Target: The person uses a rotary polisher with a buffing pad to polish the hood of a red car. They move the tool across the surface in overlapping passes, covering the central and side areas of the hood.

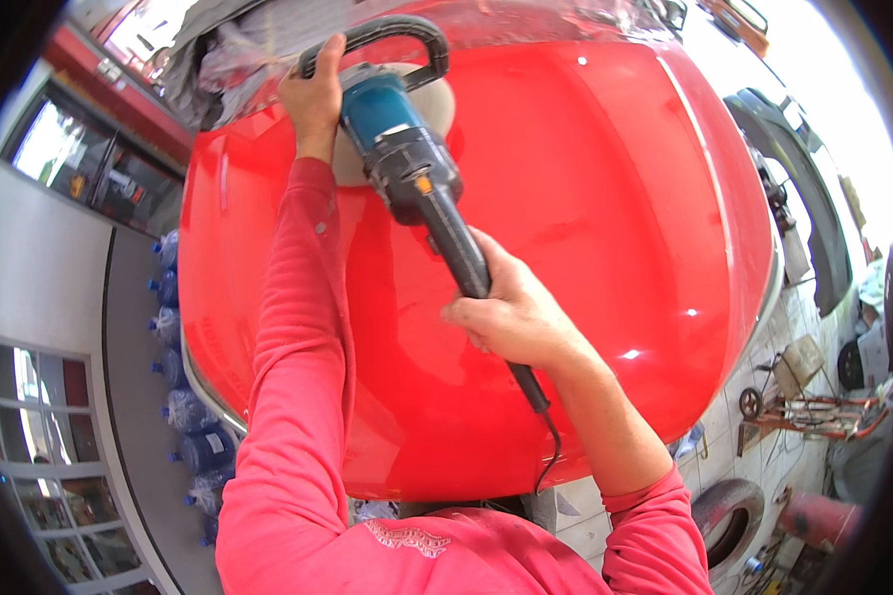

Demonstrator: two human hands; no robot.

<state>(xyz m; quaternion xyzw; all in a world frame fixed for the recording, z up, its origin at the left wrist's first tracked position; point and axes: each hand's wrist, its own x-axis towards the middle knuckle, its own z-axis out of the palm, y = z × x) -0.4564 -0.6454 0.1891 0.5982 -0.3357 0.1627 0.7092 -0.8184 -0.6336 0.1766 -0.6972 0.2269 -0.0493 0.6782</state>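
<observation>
Polisher (pixel 407 164) rests on car hood (pixel 536 218), upper centre of frame; jugs (pixel 206 449) line left side; tire (pixel 708 508) lies lower right.

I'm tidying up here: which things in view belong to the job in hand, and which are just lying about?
Part of the job:
polisher, in the left hand and right hand
its pale round pad
its black cord
red car hood

Apparently just lying about:
blue jugs at the left
loose tire, lower right
red cylinder beside it
dark curved panel
</observation>
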